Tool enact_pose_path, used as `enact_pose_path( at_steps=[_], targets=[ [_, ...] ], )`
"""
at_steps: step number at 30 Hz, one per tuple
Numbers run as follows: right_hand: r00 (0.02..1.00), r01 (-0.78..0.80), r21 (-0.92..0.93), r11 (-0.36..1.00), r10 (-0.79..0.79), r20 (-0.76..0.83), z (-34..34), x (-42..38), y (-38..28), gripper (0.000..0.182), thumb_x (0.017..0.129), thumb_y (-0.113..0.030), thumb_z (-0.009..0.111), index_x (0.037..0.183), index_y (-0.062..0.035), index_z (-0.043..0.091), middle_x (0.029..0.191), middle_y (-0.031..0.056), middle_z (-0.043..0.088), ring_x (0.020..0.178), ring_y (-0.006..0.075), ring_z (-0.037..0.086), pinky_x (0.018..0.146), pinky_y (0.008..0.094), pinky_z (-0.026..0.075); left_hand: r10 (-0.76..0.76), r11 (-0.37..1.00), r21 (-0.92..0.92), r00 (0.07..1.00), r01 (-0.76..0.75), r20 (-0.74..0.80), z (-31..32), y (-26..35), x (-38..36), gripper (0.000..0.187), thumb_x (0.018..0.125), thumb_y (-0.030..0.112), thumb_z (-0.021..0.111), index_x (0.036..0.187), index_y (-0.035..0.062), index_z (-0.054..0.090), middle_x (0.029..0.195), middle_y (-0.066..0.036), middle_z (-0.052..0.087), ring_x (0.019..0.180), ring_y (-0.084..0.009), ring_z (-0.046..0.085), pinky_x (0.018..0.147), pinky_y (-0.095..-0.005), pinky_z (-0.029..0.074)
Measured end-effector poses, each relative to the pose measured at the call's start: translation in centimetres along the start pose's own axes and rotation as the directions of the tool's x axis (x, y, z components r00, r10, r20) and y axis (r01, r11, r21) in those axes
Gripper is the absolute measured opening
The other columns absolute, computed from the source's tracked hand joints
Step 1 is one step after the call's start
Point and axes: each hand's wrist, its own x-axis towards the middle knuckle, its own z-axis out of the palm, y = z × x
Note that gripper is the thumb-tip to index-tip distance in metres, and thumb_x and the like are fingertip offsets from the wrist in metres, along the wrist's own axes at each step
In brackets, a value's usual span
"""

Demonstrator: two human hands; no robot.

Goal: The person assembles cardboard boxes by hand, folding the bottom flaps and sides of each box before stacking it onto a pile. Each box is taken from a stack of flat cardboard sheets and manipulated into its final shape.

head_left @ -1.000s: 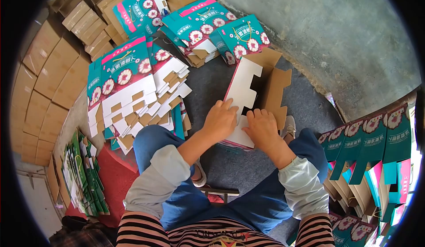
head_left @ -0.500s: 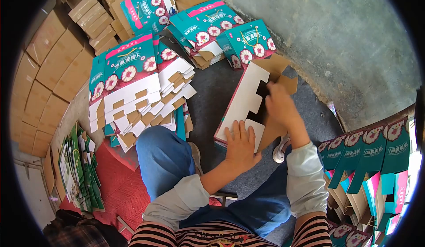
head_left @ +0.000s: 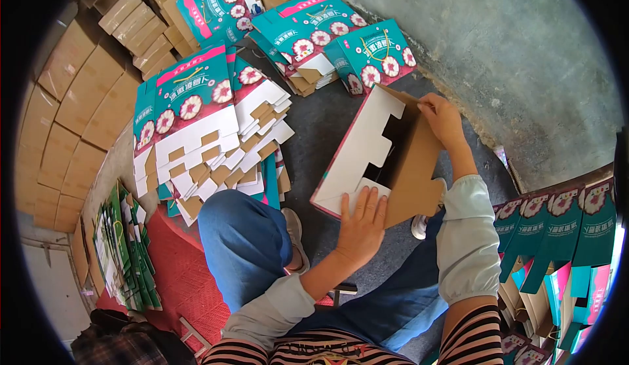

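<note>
A cardboard gift box stands between my knees with its end flaps up: one white notched flap on the left, a plain brown flap on the right. Through the gap between them the inside looks dark. My left hand lies on the near part of the white flap, fingers stretched out. At the far right corner my right hand pinches the edge of the brown flap between thumb and fingers.
Flattened teal gift boxes lie stacked at left, with more teal boxes beyond. Brown cartons line the left wall. Green folded packaging sits on the red mat. Assembled boxes are piled at right.
My right hand has moved from the box opening to the far right corner and holds the flap edge. The brown flap has swung up into view. My left hand stays on the white flap.
</note>
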Motion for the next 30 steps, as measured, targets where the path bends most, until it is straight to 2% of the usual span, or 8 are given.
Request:
enact_pose_path(
  at_steps=[6,9,11,18,24,26,28,30],
  targets=[
    [0.962,0.270,-0.319,0.908,-0.241,0.129,-4.3,-3.7,-3.4,0.020,0.082,-0.026,0.063,0.085,-0.0070,0.059,0.082,0.0120,0.060,0.082,0.0319,0.062,0.068,0.0431,0.048,0.068,0.997,-0.028,0.996,-0.066,0.063,-3.7,-5.3,-3.1,0.054,0.074,0.012,0.060,0.127,0.0022,0.051,0.136,-0.017,0.045,0.131,-0.0330,0.037,0.109,-0.0510,0.023],
    [0.951,0.276,-0.424,0.863,-0.182,0.249,-5.1,-8.1,-5.9,0.024,0.082,-0.028,0.063,0.091,-0.0062,0.061,0.086,0.0127,0.061,0.089,0.0325,0.061,0.073,0.0422,0.048,0.076,0.993,-0.093,0.995,-0.070,0.058,-5.1,-6.5,-3.8,0.047,0.076,0.008,0.057,0.122,0.0024,0.053,0.133,-0.016,0.048,0.129,-0.0326,0.040,0.109,-0.0493,0.026],
    [0.936,0.251,-0.216,0.944,-0.179,0.303,-4.5,-10.1,-5.4,0.032,0.083,-0.034,0.062,0.097,-0.0053,0.064,0.093,0.0151,0.062,0.094,0.0338,0.059,0.079,0.0421,0.047,0.057,0.990,-0.129,0.997,-0.049,0.055,-5.6,-6.4,-3.8,0.041,0.077,0.007,0.057,0.118,0.0023,0.056,0.129,-0.016,0.051,0.127,-0.0323,0.042,0.108,-0.0487,0.027],
    [0.765,-0.394,0.171,0.903,0.219,0.606,-5.6,-10.3,-2.1,0.065,0.089,-0.060,0.044,0.113,-0.0041,0.065,0.117,0.0177,0.062,0.109,0.0276,0.057,0.096,0.0343,0.040,-0.024,0.978,-0.206,0.998,0.011,-0.063,-5.1,-2.9,-4.2,0.038,0.085,0.028,0.060,0.111,0.0006,0.057,0.120,-0.018,0.056,0.117,-0.0334,0.048,0.104,-0.0481,0.029],
    [0.719,-0.588,0.411,0.697,0.217,0.660,-7.0,-10.8,0.5,0.075,0.089,-0.066,0.040,0.121,-0.0009,0.060,0.119,0.0150,0.061,0.110,0.0256,0.055,0.099,0.0351,0.038,-0.216,0.934,-0.311,0.972,0.178,-0.091,-4.5,-1.9,-4.2,0.043,0.087,0.025,0.059,0.121,-0.0022,0.053,0.116,-0.018,0.057,0.108,-0.0340,0.054,0.097,-0.0451,0.036],
    [0.795,-0.508,0.443,0.739,0.204,0.571,-6.3,-11.0,0.9,0.068,0.091,-0.061,0.043,0.121,-0.0033,0.060,0.117,0.0122,0.062,0.112,0.0254,0.054,0.098,0.0323,0.038,-0.373,0.855,-0.391,0.928,0.340,-0.009,-4.7,-1.5,-3.7,0.046,0.087,0.019,0.059,0.126,-0.0024,0.049,0.119,-0.018,0.057,0.107,-0.0338,0.056,0.094,-0.0438,0.039],
    [0.836,-0.428,0.400,0.810,0.186,0.517,-6.7,-10.8,-1.1,0.057,0.091,-0.049,0.053,0.127,-0.0057,0.055,0.126,0.0134,0.056,0.119,0.0290,0.051,0.100,0.0323,0.037,-0.368,0.877,-0.394,0.912,0.275,-0.182,-3.7,-1.8,-3.1,0.048,0.086,0.015,0.059,0.129,-0.0020,0.047,0.124,-0.019,0.054,0.111,-0.0336,0.054,0.094,-0.0429,0.040],
    [0.963,-0.086,0.292,0.953,0.005,0.269,-5.2,-11.7,-2.2,0.058,0.086,-0.041,0.061,0.132,-0.0079,0.050,0.134,0.0157,0.049,0.123,0.0321,0.047,0.103,0.0344,0.036,-0.294,0.938,-0.267,0.916,0.221,-0.272,-3.2,-2.0,-2.7,0.050,0.085,0.014,0.060,0.130,-0.0017,0.046,0.128,-0.020,0.051,0.116,-0.0337,0.051,0.096,-0.0434,0.039]
  ],
)
